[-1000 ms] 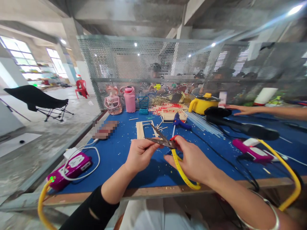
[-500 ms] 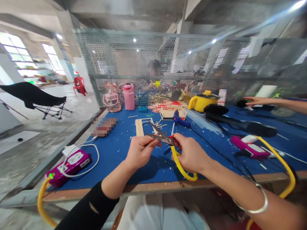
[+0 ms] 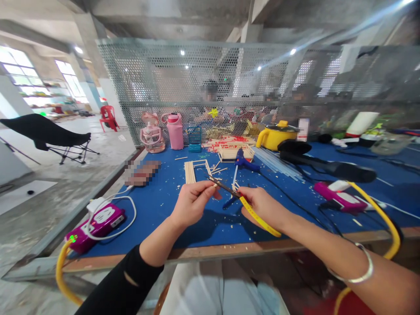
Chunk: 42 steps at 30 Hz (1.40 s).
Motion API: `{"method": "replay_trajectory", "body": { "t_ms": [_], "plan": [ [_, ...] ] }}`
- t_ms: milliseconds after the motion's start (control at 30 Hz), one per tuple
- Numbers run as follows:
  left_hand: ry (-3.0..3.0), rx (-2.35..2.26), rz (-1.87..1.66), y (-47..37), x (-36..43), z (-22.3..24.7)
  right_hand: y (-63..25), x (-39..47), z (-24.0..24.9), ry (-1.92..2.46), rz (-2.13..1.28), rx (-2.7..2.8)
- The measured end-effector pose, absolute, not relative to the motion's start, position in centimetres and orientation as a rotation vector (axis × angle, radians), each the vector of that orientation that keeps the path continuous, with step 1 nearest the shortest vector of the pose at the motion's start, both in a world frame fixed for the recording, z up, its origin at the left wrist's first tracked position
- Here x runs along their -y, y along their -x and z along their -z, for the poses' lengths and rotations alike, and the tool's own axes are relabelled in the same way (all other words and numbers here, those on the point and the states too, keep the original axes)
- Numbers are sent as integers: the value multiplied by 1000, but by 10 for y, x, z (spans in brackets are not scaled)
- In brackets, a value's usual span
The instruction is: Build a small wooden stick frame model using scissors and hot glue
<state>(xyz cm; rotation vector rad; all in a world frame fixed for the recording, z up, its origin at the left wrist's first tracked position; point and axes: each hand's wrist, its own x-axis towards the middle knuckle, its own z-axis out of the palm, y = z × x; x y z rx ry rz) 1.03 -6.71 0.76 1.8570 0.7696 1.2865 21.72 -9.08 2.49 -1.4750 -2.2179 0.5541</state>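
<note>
Toward the table's (image 3: 147, 223) near edge, the right hand (image 3: 264, 205) grips scissors (image 3: 226, 187) and the left hand (image 3: 192, 202) pinches a small pale piece (image 3: 215, 185), apparently mid-trim, the next move calling for steadiness.

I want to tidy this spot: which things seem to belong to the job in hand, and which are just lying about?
Likely in the job: scissors in the right hand; whatever the left hand pinches, too small to tell; stick panel; stick tray; glue gun; glue sticks.

Likely just lying about: pink bottle; clear bottle; yellow pot; black chair.
</note>
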Motion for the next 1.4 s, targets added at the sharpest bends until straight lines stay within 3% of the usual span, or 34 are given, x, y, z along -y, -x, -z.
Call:
{"method": "replay_trajectory", "body": {
  "t_ms": [233,400,767,1400],
  "plan": [
    [-1774,-765,-1338,-11,62,-1,-207,94,-18,1480,-652,2035],
    [-1573,-660,-1336,-14,60,2,-199,98,-17,1375,-970,1956],
    [-1480,-552,-1305,-14,60,4,-193,108,-31,1504,-420,2088],
    [-1975,-669,-1368,-10,65,-3,-189,102,-30,1533,-133,2143]
  ]
}}
